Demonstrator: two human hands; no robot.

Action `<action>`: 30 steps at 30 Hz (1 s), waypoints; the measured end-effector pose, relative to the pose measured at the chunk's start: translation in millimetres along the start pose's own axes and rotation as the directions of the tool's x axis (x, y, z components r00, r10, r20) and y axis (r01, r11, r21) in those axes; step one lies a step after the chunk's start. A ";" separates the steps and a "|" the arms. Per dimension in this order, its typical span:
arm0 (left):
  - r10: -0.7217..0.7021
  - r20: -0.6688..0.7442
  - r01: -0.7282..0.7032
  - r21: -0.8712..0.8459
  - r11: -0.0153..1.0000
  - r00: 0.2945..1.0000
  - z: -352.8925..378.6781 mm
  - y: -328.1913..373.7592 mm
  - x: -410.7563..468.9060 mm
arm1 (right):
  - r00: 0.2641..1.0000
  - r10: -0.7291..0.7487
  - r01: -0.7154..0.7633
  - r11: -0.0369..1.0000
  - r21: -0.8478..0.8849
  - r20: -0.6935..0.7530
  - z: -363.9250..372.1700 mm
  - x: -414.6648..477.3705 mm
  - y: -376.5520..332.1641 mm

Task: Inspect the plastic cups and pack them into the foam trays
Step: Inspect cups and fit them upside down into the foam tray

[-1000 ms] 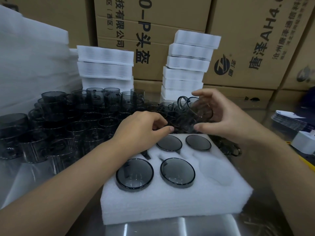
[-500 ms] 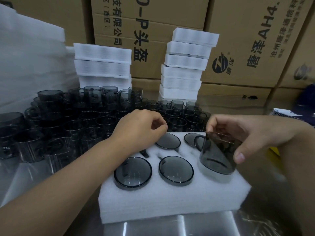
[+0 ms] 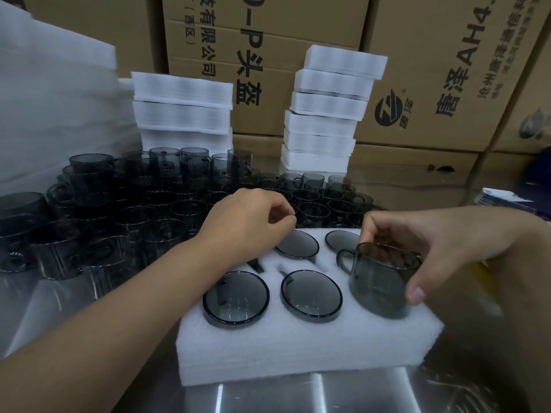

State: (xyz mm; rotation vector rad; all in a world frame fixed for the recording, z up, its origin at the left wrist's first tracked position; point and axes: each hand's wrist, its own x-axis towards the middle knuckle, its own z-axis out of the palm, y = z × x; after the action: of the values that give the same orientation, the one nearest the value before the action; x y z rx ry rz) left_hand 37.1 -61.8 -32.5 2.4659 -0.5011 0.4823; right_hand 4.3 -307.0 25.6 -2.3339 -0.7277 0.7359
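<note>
- A wall of cardboard boxes printed in black closes off the whole back of the room.
- A tall pile of white foam sheet fills the left rear corner.
- The shiny metal surface carries everything. It shows bare in front of the tray and on both sides of it, under our forearms.
- A crowd of loose smoky cups covers the left and middle of the surface, packed rim to rim right up to the tray's rear edge.
- Two stacks of foam trays stand behind the cups, a low left stack and a taller, uneven right stack.
- The working foam tray lies nearest us, with a plain band of foam along its front edge.
- Our right grip grasps a cup from above, thumb on the near wall. The cup's lower end sits in the front-right pocket, close to the tray's right edge, with its handle pointing left.
- Our left grip hangs clenched over the tray's rear-left corner, with nothing visible in it.
- Four packed cups sit sunk in pockets, two in front and two behind.
- A small pile of printed cards lies at the far right.
</note>
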 end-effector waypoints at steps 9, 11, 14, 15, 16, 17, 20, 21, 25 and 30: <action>0.006 -0.002 -0.006 -0.003 1.000 1.000 -0.3 0.7 -0.6 | 0.999 0.035 -0.034 0.998 -0.048 0.010 2.1 -2.0 -1.2; 0.007 -0.004 -0.007 -0.004 1.000 1.000 -0.2 0.9 -0.3 | 0.999 0.039 -0.037 0.996 -0.085 0.021 3.6 -1.8 -3.1; 0.006 -0.002 -0.006 -0.006 1.000 1.000 -0.1 0.8 -0.1 | 0.998 0.052 -0.045 0.989 -0.138 0.046 6.2 0.1 -6.3; 0.006 -0.001 -0.006 -0.007 1.000 1.000 -0.1 0.8 0.0 | 0.997 0.048 -0.040 0.989 -0.146 0.054 6.6 0.7 -6.6; 0.006 0.000 -0.006 -0.007 1.000 1.000 0.0 0.8 0.1 | 0.997 0.045 -0.036 0.988 -0.153 0.059 6.6 1.2 -6.5; 0.005 -0.001 -0.005 -0.007 1.000 1.000 0.1 0.8 0.3 | 0.997 0.044 -0.034 0.987 -0.157 0.058 6.7 1.3 -6.5; 0.003 -0.003 -0.003 -0.006 1.000 1.000 0.4 0.6 0.5 | 1.000 0.002 -0.001 0.989 -0.147 0.007 6.8 3.3 -6.9; 0.004 -0.004 -0.004 -0.006 1.000 1.000 0.5 0.4 0.5 | 0.998 -0.032 0.023 0.990 -0.136 -0.061 6.5 6.0 -7.7; 0.012 -0.010 -0.012 0.009 1.000 1.000 0.6 -0.4 0.4 | 0.859 -0.148 0.135 0.989 -0.062 -0.491 14.1 26.2 -11.9; 0.020 -0.010 -0.020 0.034 0.999 1.000 0.4 -0.1 0.8 | 0.804 -0.143 0.016 0.976 -0.219 -0.577 35.8 50.1 -15.9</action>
State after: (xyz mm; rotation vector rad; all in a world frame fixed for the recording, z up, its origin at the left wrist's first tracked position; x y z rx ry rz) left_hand 38.0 -62.1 -32.5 2.4910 -0.5178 0.5158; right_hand 11.3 -251.4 -4.5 -2.4917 -0.6231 -0.1369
